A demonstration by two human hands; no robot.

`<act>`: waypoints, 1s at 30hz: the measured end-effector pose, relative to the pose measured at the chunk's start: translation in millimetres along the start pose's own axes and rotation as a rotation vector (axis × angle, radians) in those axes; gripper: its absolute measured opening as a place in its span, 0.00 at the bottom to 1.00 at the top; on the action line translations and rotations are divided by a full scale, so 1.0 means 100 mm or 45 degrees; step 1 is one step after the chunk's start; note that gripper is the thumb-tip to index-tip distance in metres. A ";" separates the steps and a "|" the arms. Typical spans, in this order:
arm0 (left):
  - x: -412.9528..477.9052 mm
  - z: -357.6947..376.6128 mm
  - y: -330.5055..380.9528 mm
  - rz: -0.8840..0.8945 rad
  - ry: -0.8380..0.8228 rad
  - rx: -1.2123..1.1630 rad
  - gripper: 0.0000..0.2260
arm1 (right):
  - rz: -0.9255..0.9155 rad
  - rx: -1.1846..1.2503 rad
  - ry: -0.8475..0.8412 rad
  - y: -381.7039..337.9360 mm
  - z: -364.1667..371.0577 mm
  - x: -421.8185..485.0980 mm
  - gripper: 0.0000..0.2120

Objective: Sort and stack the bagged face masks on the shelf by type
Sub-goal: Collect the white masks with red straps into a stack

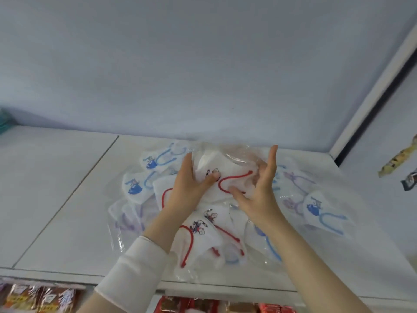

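Note:
A clear bag with a white, red-strapped mask (234,175) is raised a little above the pile on the white shelf (67,199). My left hand (191,186) grips its left side, thumb on the front. My right hand (261,190) presses the right edge with straight fingers pointing up, thumb on the front. Below my wrists lie more red-strapped masks (203,229). Blue-strapped masks (153,161) sit at the back left, with another blue-strapped mask (320,213) at the right. Pale purple-strapped masks (295,184) lie right of my hands, and one purple-strapped mask (128,218) lies at the left.
A white wall stands behind the shelf, with a corner post (372,105) at the right. Snack packets (40,299) hang below the shelf's front edge, and red packets (203,306) sit under the middle. Two packets (399,159) hang on the right wall.

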State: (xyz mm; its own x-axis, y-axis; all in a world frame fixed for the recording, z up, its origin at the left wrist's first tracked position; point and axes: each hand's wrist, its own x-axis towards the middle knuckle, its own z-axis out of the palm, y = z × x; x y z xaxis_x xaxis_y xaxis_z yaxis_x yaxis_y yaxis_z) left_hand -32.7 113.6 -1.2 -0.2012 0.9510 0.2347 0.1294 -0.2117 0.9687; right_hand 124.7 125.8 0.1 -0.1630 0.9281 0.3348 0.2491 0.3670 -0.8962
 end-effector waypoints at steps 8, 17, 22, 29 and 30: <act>-0.22 0.07 0.01 0.162 -0.006 0.091 0.29 | 0.203 0.253 -0.102 0.08 -0.07 -0.09 0.36; -0.24 0.12 0.01 0.019 0.022 0.024 0.21 | 0.195 0.292 -0.126 0.12 -0.01 -0.12 0.35; -0.26 0.11 -0.06 0.023 -0.008 0.047 0.26 | 0.258 0.227 -0.168 0.21 -0.05 -0.15 0.34; -0.24 0.11 0.11 -0.066 -0.106 0.121 0.12 | 0.298 0.168 -0.071 0.17 0.00 -0.08 0.21; -0.18 0.08 0.15 -0.056 -0.079 0.147 0.10 | 0.288 0.157 -0.052 0.12 -0.01 -0.03 0.20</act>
State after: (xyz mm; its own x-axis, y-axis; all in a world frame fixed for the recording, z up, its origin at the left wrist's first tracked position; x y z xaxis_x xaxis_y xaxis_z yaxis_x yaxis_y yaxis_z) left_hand -19.0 95.2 8.1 -0.1491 0.9717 0.1833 0.2335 -0.1455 0.9614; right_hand 129.3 127.8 -11.1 -0.1553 0.9815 0.1123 0.1658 0.1380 -0.9764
